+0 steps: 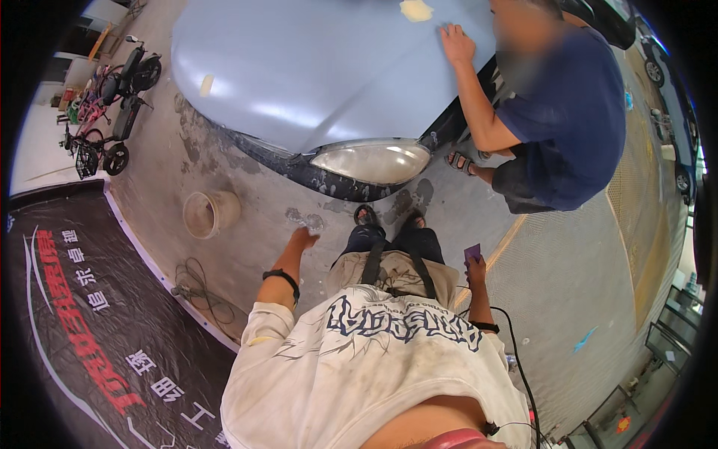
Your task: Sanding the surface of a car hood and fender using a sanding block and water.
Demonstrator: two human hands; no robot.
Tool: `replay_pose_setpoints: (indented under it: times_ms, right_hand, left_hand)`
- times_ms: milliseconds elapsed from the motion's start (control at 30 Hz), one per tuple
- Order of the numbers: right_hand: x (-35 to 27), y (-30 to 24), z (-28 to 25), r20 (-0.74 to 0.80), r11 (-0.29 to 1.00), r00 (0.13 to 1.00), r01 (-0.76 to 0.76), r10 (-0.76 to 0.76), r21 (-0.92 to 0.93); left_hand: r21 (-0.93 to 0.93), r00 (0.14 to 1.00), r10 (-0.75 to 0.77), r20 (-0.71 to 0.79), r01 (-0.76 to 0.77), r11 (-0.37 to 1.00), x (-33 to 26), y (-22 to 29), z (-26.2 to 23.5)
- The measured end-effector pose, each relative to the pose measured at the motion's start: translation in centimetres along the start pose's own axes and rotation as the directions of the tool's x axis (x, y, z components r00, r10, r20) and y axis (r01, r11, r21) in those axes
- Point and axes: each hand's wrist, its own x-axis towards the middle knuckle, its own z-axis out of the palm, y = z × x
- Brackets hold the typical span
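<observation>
My right hand [476, 268] is closed on a small purple piece of sandpaper [472, 253], held at my side away from the car. My left hand [304, 238] hangs over the floor on the other side, touching nothing that shows; its fingers are too small and foreshortened to read. Ahead of me is a car's pale blue-grey hood [321, 67] with a cloudy headlight [374, 161] below its edge. Two yellowish patches mark the hood, one [416, 10] near the top and one [206, 85] at the left.
At the right a co-worker in a dark blue shirt [576, 112] crouches, one hand [457, 45] flat on the hood. A bucket [211, 214] and a coiled cable [202, 292] lie to my left, by a black printed banner [90, 299]. Electric bikes [123, 112] stand farther left; floor grating [568, 262] spreads right.
</observation>
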Motion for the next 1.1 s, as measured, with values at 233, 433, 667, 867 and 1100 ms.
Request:
replay_pose_setpoints:
  times_ms: [233,433,667,867,1100]
  right_hand:
    - [1.0,2.3,1.6,-0.062,0.992,0.998,0.027,-0.020,0.123]
    - [6.6,5.1,4.6,-0.063,0.960,0.958,0.278,-0.280,-0.040]
    - [1.5,5.1,9.1,0.050,0.930,0.952,0.307,-0.303,-0.201]
    - [-2.2,12.2,8.1,0.043,0.978,0.997,0.065,-0.058,-0.197]
    - [-7.5,9.9,9.2,-0.073,0.997,0.995,-0.068,0.064,-0.045]
  left_hand:
    - [-0.438,0.993,-0.109,0.050,0.120,0.891,-8.5,-4.3,7.1]
    - [-0.674,0.997,-0.028,-0.065,-0.023,0.738,-15.3,3.8,8.1]
    - [-0.622,0.986,0.021,-0.163,-0.119,0.774,-20.0,-0.4,12.0]
    - [-0.578,0.996,-0.085,0.023,0.083,0.812,-19.1,-6.3,14.1]
    - [-0.533,0.970,0.075,-0.231,-0.191,0.824,-14.2,-9.6,10.7]
